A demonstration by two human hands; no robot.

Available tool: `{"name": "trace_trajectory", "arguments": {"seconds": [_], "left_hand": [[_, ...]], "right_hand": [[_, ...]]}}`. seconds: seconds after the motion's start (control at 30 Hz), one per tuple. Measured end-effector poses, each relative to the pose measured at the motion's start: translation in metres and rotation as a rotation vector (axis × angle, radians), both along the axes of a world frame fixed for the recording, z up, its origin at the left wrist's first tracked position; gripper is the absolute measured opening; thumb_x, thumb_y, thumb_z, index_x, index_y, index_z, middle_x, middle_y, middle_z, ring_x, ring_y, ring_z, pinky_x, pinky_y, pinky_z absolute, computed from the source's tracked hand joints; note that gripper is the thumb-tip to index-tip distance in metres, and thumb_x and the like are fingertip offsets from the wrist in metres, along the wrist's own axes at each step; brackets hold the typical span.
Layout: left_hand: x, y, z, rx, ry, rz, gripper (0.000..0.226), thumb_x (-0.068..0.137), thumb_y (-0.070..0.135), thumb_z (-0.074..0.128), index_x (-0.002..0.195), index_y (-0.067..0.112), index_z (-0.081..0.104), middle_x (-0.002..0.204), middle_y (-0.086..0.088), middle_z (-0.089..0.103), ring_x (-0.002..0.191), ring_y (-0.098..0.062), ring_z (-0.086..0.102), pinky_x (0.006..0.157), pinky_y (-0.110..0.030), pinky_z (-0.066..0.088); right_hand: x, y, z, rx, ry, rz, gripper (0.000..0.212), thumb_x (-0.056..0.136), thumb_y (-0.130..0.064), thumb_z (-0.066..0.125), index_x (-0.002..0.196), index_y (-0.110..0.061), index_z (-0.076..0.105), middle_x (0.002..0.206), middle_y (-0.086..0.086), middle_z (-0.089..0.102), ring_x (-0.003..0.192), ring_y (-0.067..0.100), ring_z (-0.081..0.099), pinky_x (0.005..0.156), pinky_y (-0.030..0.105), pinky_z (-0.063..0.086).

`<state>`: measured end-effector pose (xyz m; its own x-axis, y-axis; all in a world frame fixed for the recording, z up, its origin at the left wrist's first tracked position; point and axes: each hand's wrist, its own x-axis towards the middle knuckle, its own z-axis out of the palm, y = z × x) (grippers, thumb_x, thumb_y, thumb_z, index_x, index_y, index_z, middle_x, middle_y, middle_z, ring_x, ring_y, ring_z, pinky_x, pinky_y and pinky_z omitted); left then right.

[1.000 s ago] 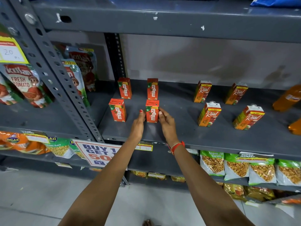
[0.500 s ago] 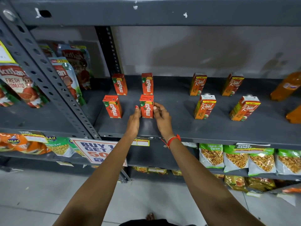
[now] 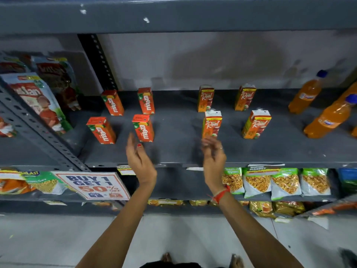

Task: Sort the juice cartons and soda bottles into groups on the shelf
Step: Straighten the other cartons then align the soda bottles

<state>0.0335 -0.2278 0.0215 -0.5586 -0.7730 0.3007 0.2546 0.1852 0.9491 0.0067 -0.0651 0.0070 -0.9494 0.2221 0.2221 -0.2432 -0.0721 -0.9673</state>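
Several red Maaza juice cartons stand grouped at the left of the grey shelf (image 3: pixel 177 151); the front right one (image 3: pixel 143 128) is nearest my hands. Several orange Real cartons stand in the middle, the front left one (image 3: pixel 211 123) just beyond my right hand. Orange soda bottles (image 3: pixel 326 118) stand at the right. My left hand (image 3: pixel 138 159) is open, just in front of the Maaza carton, not touching it. My right hand (image 3: pixel 213 153) is open and blurred, in front of the Real carton. Both hands hold nothing.
A slanted perforated upright (image 3: pixel 38 130) borders the shelf on the left, with ketchup pouches (image 3: pixel 38 99) behind it. A shelf beam (image 3: pixel 173 16) runs overhead. Below hang snack packets (image 3: pixel 270 182) and a "Buy 1 Get 1" sign (image 3: pixel 92 185).
Both hands have let go of the front Maaza carton and drawn back. My right hand has swung right toward the Real cartons. The camera view has shifted right.
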Motion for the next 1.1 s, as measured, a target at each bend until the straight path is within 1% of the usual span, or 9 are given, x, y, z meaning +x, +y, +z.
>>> {"name": "trace_trajectory", "arguments": {"seconds": [0.1,0.2,0.3,0.37,0.43,0.5,0.8,0.97,1.1], "left_hand": [[-0.003,0.057,0.006,-0.157,0.165,-0.032,0.037,0.088,0.009,0.04,0.123,0.021,0.042,0.11,-0.004,0.047,0.097,0.003,0.047,0.085,-0.011,0.037],[-0.017,0.119,0.013,-0.24,0.169,-0.299,0.03,0.09,0.017,0.04,0.116,0.03,0.048,0.105,0.002,0.05,0.095,-0.002,0.051,0.083,-0.014,0.039],[-0.037,0.176,0.018,-0.197,0.045,-0.606,0.03,0.09,0.019,0.04,0.115,0.034,0.048,0.111,-0.002,0.055,0.103,-0.015,0.055,0.089,-0.021,0.043],[-0.056,0.207,0.021,-0.061,-0.012,-0.721,0.033,0.093,0.01,0.04,0.124,0.019,0.047,0.124,-0.007,0.051,0.116,-0.017,0.049,0.096,-0.018,0.041],[-0.076,0.224,0.023,0.105,-0.114,-0.724,0.036,0.096,0.009,0.037,0.131,0.007,0.04,0.137,-0.012,0.043,0.126,-0.019,0.041,0.104,-0.022,0.034],[-0.094,0.234,0.02,0.2,-0.293,-0.736,0.041,0.098,0.022,0.031,0.136,0.008,0.034,0.146,-0.011,0.034,0.134,-0.021,0.032,0.112,-0.032,0.026],[-0.101,0.253,0.005,0.28,-0.357,-0.776,0.045,0.098,0.037,0.019,0.131,0.016,0.039,0.117,0.005,0.047,0.112,-0.01,0.044,0.098,-0.025,0.031],[-0.107,0.25,0.003,0.277,-0.386,-0.775,0.05,0.098,0.038,0.02,0.133,0.009,0.041,0.124,-0.001,0.049,0.118,-0.014,0.044,0.101,-0.027,0.03],[-0.107,0.25,0.001,0.285,-0.395,-0.754,0.049,0.098,0.037,0.022,0.133,0.009,0.041,0.136,-0.012,0.048,0.125,-0.02,0.043,0.102,-0.027,0.031]], "right_hand": [[-0.013,0.065,0.008,-0.056,-0.032,-0.27,0.019,0.092,0.0,0.046,0.105,-0.008,0.056,0.094,0.002,0.062,0.09,0.015,0.06,0.088,0.036,0.05],[-0.043,0.123,0.019,-0.076,-0.037,-0.43,0.019,0.092,0.002,0.044,0.107,-0.003,0.054,0.097,0.01,0.056,0.09,0.019,0.054,0.085,0.024,0.047],[-0.073,0.164,0.021,-0.001,-0.105,-0.356,0.026,0.095,-0.002,0.044,0.12,0.003,0.049,0.107,0.011,0.053,0.102,0.02,0.05,0.081,0.004,0.04],[-0.088,0.18,0.019,0.024,-0.211,-0.185,0.031,0.097,-0.013,0.044,0.127,-0.005,0.046,0.123,0.013,0.053,0.114,0.021,0.049,0.096,0.014,0.039],[-0.097,0.185,0.014,0.076,-0.288,-0.022,0.029,0.098,-0.025,0.043,0.125,-0.019,0.049,0.132,0.009,0.053,0.121,0.022,0.048,0.107,0.033,0.036],[-0.101,0.187,0.011,0.091,-0.29,0.089,0.026,0.098,-0.03,0.039,0.121,-0.024,0.052,0.127,0.006,0.057,0.117,0.018,0.051,0.106,0.039,0.037],[-0.098,0.193,0.011,0.15,-0.333,0.218,0.044,0.098,-0.04,0.033,0.13,-0.014,0.05,0.128,0.006,0.059,0.113,0.015,0.056,0.093,0.023,0.041],[-0.098,0.192,0.014,0.154,-0.289,0.204,0.042,0.099,-0.041,0.031,0.129,-0.018,0.049,0.119,-0.002,0.058,0.107,0.009,0.055,0.082,0.013,0.039],[-0.097,0.193,0.015,0.184,-0.295,0.209,0.044,0.098,-0.043,0.029,0.131,-0.02,0.048,0.132,0.005,0.057,0.12,0.018,0.053,0.102,0.03,0.039]]}}
